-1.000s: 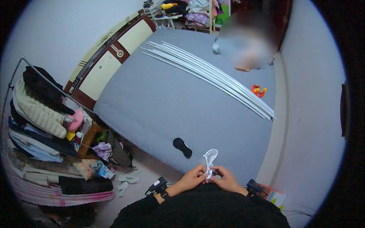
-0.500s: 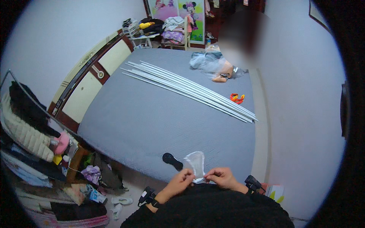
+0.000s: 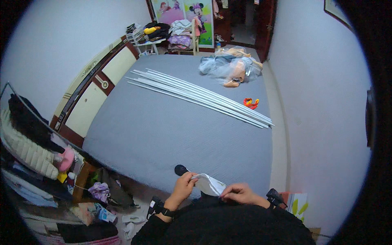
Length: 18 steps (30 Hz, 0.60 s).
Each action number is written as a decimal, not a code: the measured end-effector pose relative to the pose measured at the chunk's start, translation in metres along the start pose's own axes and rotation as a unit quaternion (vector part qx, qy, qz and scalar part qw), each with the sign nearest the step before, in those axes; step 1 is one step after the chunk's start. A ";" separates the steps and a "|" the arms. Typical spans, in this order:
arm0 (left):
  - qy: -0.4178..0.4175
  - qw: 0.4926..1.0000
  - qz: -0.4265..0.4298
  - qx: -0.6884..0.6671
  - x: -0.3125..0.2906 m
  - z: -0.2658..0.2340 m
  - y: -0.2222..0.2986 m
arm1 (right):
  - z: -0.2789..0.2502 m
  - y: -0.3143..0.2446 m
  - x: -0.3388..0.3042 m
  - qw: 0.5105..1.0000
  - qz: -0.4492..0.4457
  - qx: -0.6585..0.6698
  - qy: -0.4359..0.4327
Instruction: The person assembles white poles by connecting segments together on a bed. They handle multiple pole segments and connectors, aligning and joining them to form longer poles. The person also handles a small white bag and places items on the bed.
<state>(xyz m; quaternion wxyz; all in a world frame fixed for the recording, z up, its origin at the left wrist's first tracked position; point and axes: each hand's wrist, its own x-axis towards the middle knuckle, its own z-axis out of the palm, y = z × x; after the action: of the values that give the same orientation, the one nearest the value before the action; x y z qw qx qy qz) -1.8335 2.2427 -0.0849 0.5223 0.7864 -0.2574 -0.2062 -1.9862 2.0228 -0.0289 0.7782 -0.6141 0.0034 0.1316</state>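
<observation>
My left hand (image 3: pixel 183 188) pinches the left end of a thin white insole-shaped piece (image 3: pixel 209 184) with a pale middle. My right hand (image 3: pixel 241 193) grips its lower right end, fingers closed. Between the two hands the piece is bent, its long edge facing up, just above the bed's near edge. A black insole (image 3: pixel 180 170) lies on the bed beside my left hand, which partly covers it.
The grey bed (image 3: pixel 163 134) spreads ahead, with long white rods (image 3: pixel 200 96) lying across it. Beyond them are a red and yellow bundle (image 3: pixel 250 103) and clear plastic wrapping (image 3: pixel 228 67). A clothes rack (image 3: pixel 32 134) stands at left; white shoes (image 3: pixel 132 219) rest on the floor.
The white piece has gone from upright and spread out to bent lengthwise between my hands. My left hand has moved left and up to its other end, over part of the black insole.
</observation>
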 end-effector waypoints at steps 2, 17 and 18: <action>0.040 0.991 0.076 0.100 -0.012 -0.010 0.000 | -0.006 0.003 -0.001 0.995 -0.047 -0.013 0.085; 0.076 0.977 0.127 0.155 -0.025 -0.067 0.053 | -0.039 -0.056 0.020 0.772 -0.207 -0.557 0.225; 0.088 0.982 0.121 0.116 -0.028 -0.067 0.058 | -0.038 -0.059 0.020 0.775 -0.200 -0.553 0.233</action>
<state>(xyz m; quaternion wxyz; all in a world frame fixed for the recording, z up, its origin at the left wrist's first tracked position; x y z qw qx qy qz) -1.8261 2.2892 -0.0045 0.4695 0.8195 -0.3262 -0.0401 -1.9483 1.9776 0.0148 0.2891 -0.9372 -0.0116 -0.1949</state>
